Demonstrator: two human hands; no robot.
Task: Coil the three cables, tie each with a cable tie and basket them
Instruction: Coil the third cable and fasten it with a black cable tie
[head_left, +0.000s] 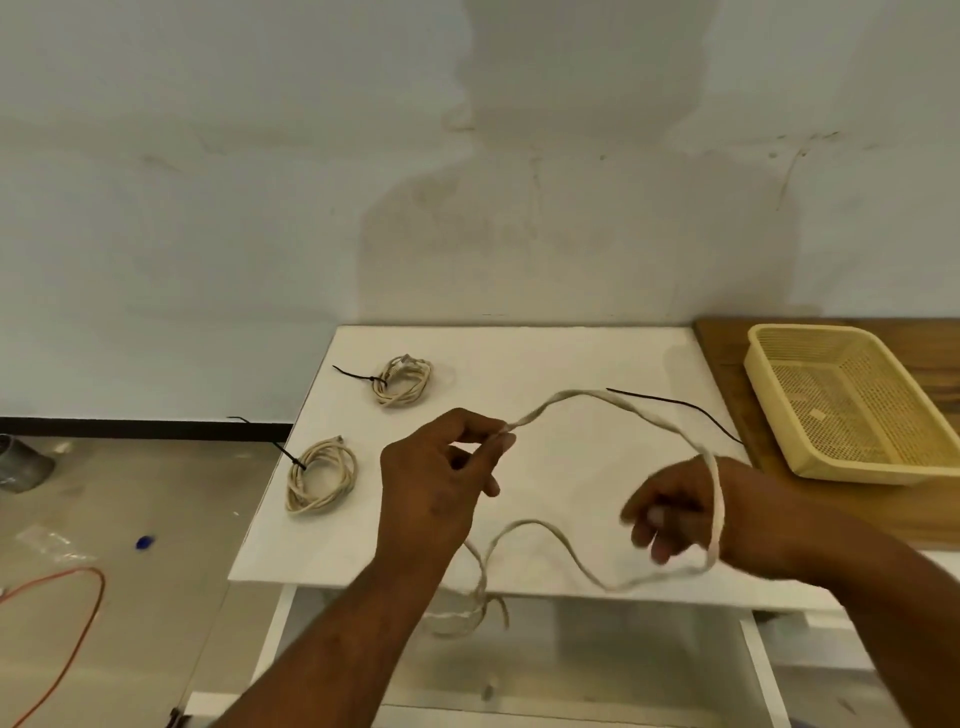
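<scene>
A loose cream cable (613, 397) arcs above the white table (545, 358). My left hand (441, 483) pinches it between thumb and fingers. From there it loops over my right hand (675, 506), around the wrist, and sags off the front edge. My right hand's fingers are curled and blurred; their grip on the cable cannot be made out. Two coiled cream cables lie on the left of the table, one at the back (404, 380), one nearer (322, 475), each bound with a black tie. A loose black cable tie (675, 410) lies at the right. The yellow mesh basket (779, 415) holds nothing.
The basket stands on a wooden surface (727, 353) adjoining the table's right side. A wall rises right behind the table. On the floor at left lie an orange cord (78, 613), a small blue object (145, 542) and a grey can (21, 462).
</scene>
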